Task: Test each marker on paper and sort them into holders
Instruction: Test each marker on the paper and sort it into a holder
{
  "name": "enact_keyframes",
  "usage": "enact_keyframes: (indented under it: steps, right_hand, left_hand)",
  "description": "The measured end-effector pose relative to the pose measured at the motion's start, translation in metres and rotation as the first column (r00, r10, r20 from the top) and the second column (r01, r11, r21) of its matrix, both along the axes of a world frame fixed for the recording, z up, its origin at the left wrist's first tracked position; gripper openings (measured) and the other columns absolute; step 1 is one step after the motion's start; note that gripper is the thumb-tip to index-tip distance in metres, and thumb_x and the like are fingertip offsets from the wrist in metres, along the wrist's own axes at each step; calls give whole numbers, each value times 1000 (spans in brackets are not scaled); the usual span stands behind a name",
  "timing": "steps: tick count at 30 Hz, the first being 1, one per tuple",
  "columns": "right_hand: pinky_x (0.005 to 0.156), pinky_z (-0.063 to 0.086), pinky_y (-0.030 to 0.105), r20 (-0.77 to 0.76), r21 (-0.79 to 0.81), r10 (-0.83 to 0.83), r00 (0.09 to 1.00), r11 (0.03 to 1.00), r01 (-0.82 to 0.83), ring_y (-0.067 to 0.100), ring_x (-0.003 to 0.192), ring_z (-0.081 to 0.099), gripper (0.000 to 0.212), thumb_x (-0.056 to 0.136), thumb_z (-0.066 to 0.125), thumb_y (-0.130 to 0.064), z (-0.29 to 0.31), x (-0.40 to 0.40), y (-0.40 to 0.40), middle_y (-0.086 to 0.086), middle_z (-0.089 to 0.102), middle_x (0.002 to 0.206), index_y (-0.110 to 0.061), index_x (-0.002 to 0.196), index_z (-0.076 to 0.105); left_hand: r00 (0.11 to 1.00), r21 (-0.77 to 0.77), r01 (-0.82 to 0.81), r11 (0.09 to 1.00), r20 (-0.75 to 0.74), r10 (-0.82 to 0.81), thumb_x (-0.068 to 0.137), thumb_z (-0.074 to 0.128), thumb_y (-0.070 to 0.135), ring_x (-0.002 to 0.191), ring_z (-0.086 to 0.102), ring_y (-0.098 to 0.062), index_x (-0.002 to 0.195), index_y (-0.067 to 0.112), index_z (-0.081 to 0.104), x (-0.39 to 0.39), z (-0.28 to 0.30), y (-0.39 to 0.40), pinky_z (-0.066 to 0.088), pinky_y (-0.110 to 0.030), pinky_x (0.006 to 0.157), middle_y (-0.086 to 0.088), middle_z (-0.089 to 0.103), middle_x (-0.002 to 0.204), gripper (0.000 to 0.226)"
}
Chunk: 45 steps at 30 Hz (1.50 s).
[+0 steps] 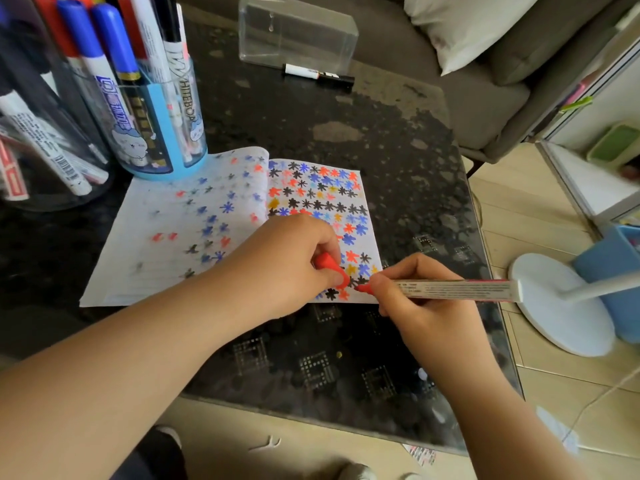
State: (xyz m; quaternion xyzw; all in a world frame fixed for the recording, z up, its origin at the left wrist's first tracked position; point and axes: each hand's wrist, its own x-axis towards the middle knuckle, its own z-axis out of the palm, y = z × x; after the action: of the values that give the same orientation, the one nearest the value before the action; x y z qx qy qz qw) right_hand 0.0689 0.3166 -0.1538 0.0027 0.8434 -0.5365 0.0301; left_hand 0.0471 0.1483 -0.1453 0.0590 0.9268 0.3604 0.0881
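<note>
Right hand: the right hand [415, 299] has its fingers [407, 271] curled tight round a red marker [453, 290], uncapped; the barrel points out to the right, the red tip touches the lower right corner of the paper
Left hand: the left hand [294, 261] rests on the paper; its fingers are curled and pinch the red cap [330, 268], just beside the marker's tip
Paper: an open notebook [225, 230] lies flat on the table [311, 126]; the right page is crowded with red, blue, black and yellow star marks; the left page carries fainter, sparser ones
Blue holder: a clear holder with a blue base [156, 133] stands at the notebook's upper left corner, touching it; blue, red and black markers stand upright in it
Second holder: a dark clear holder [45, 150] at the far left edge, with more markers leaning inside
Clear box: a transparent box [298, 32] sits on the far side of the table; a black-and-white marker [318, 75] lies capped just in front of it, well apart from the notebook
Beyond the table: a grey sofa [450, 98] with a white cushion [464, 26]; a white lamp base [561, 306] on the floor to the right
</note>
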Motion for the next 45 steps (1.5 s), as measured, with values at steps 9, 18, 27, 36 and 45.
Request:
enact_keyframes:
  steps: [9,18,27,36,45]
  right_hand:
    - [45,31,15,-88,62,49,995,997,-43,5,47,41,23,84,67,-15,-13,-3,0,13,56,58,-2,69,55]
    - [41,26,12,-99,132,57,993,990,-43,6,42,35,26,84,65,-12,-16,-3,4,-2,41,46,0,67,49]
    - [43,30,13,-84,92,87,993,993,-79,6,46,40,23,84,67,-15,-16,-2,2,11,52,54,-4,67,54]
    - [41,27,14,-65,89,74,995,994,-68,6,44,35,25,85,66,-15,-15,-2,5,7,46,50,0,69,53]
    - [43,28,13,-88,69,-24,996,997,30,3,44,37,25,84,66,-18,-16,-7,7,4,48,51,-3,68,53]
  left_hand:
    - [1000,-29,-9,1000,15,9,79,71,35,75,57,-1,88,29,68,-3,-4,5,43,-13,65,12,63,80,12]
    - [1000,-17,-10,1000,23,11,78,72,35,76,57,-2,86,28,69,-3,-4,4,43,-13,68,11,64,80,11]
    - [1000,-24,-2,1000,18,3,80,70,34,78,56,-1,88,29,68,-3,-3,4,40,-10,65,13,62,82,10]
    - [1000,-13,-6,1000,13,6,79,71,34,77,56,-1,88,28,68,-4,-4,4,40,-10,64,13,63,81,11]
    - [1000,-4,-5,1000,23,5,79,71,34,76,56,0,87,32,65,-4,-4,3,41,-10,61,14,61,81,10]
